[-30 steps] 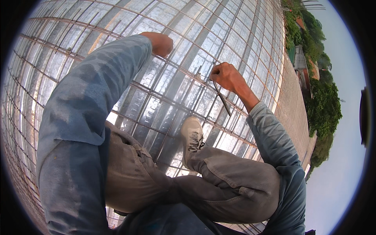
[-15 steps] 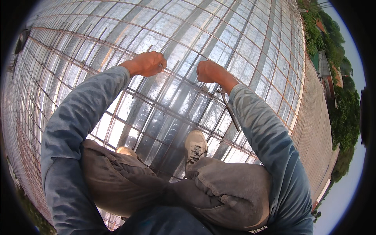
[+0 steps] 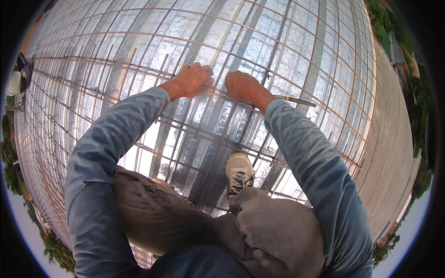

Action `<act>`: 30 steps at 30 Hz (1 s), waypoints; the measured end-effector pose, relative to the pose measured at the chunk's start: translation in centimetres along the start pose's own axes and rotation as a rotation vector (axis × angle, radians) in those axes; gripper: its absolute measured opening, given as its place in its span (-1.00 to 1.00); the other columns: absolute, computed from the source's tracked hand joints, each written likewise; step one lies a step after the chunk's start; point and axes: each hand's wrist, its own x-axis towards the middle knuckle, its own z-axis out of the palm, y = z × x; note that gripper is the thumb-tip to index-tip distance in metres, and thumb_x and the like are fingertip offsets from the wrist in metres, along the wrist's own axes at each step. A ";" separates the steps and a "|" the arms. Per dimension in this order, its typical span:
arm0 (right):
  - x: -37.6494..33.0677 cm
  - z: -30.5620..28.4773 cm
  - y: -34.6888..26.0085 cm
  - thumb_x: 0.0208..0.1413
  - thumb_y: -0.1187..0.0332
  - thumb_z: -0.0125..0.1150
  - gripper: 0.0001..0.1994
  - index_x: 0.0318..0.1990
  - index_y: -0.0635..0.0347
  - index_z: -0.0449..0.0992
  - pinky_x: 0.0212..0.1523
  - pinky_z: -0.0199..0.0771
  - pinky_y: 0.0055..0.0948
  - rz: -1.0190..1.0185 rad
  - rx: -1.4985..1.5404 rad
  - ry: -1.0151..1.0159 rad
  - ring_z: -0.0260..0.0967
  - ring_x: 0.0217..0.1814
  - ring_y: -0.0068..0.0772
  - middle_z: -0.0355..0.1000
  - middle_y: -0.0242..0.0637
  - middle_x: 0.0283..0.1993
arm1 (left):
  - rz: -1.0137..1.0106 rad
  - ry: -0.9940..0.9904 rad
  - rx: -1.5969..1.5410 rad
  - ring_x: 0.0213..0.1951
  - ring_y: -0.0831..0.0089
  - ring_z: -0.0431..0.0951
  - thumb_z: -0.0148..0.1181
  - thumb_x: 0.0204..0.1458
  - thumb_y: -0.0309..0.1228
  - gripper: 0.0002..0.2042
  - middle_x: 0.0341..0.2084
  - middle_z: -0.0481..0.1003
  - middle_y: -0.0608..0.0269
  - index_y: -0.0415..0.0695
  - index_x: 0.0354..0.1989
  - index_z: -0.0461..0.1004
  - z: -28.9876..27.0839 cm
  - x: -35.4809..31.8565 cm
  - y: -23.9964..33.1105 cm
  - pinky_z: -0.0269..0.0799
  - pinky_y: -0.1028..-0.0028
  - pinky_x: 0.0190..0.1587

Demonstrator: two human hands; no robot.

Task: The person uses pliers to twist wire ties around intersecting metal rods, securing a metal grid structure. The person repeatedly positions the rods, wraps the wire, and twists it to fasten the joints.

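My left hand [image 3: 192,81] is over the rebar mesh [image 3: 204,132], with its fingers curled in; they are slightly blurred and what they pinch is too small to make out. A short gap to the right, my right hand [image 3: 245,87] is closed, knuckles up, low over the same crossing bars. From under its wrist sticks a slim tool [image 3: 299,100] with a dark handle and an orange band, pointing right; its working end is hidden by the hand. Beneath the bars lies shiny ribbed metal decking [image 3: 218,118].
My light shoe [image 3: 239,171] stands among the bars between my bent knees. Short bar ends [image 3: 164,62] rise near my left hand. Along the right runs a strip of ribbed sheeting [image 3: 394,125], with trees beyond. A dark and white shape [image 3: 18,78] shows at the left rim.
My hands have come closer together. The slim tool has swung from hanging down by my right forearm to pointing out to the right. The view has tilted a little.
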 end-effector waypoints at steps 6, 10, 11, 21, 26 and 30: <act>0.2 0.1 0.9 0.08 0.40 0.11 -0.82 -0.35 0.27 0.63 -0.08 0.60 -0.01 -0.120 0.053 0.081 0.59 -0.13 0.17 0.60 0.12 -0.24 | -0.003 -0.028 -0.037 0.18 0.07 0.43 0.39 0.07 -0.33 -0.90 0.10 0.50 0.38 0.22 -0.26 0.71 -0.1 0.9 -1.8 0.32 -0.13 0.24; 0.6 1.6 0.9 0.06 0.41 0.13 -0.83 -0.42 0.25 0.64 -0.15 0.59 0.04 -0.127 0.115 0.146 0.57 -0.24 0.24 0.58 0.14 -0.32 | -0.015 -0.049 -0.041 0.26 0.13 0.36 0.39 0.08 -0.37 -0.88 0.21 0.44 0.35 0.12 -0.21 0.70 -0.3 0.6 -1.1 0.31 -0.09 0.29; 0.7 1.7 0.7 0.06 0.41 0.12 -0.82 -0.42 0.25 0.64 -0.15 0.58 0.05 -0.121 0.114 0.143 0.56 -0.25 0.26 0.57 0.15 -0.32 | -0.005 -0.034 -0.047 0.26 0.14 0.36 0.40 0.08 -0.37 -0.88 0.21 0.44 0.36 0.12 -0.21 0.70 -0.3 0.2 -1.2 0.30 -0.07 0.29; 0.4 1.5 -1.5 0.06 0.40 0.16 -0.81 -0.33 0.34 0.65 -0.08 0.62 0.02 0.070 0.205 0.109 0.60 -0.14 0.27 0.59 0.21 -0.25 | -0.128 -0.011 -0.013 0.29 0.27 0.32 0.23 0.24 -0.31 -0.86 0.19 0.44 0.38 0.08 -0.14 0.70 0.3 0.4 0.0 0.15 0.03 0.35; -0.9 3.7 -3.5 0.06 0.42 0.11 -0.78 -0.41 0.45 0.58 -0.15 0.61 -0.01 0.225 0.338 0.351 0.61 -0.30 0.25 0.55 0.23 -0.42 | 0.114 0.188 0.265 0.25 0.27 0.37 0.13 0.26 -0.28 -0.81 0.10 0.50 0.35 0.09 -0.15 0.70 0.9 1.1 -1.3 0.08 -0.14 0.36; -0.3 3.2 -3.4 0.08 0.46 0.10 -0.79 -0.40 0.51 0.55 -0.53 0.41 -0.15 0.433 0.755 0.111 0.44 -0.62 -0.14 0.47 0.01 -0.58 | 0.111 -0.033 0.316 0.18 0.28 0.48 0.08 0.27 -0.28 -0.77 0.03 0.57 0.33 0.16 -0.13 0.71 0.2 3.1 -0.8 -0.02 -0.25 0.38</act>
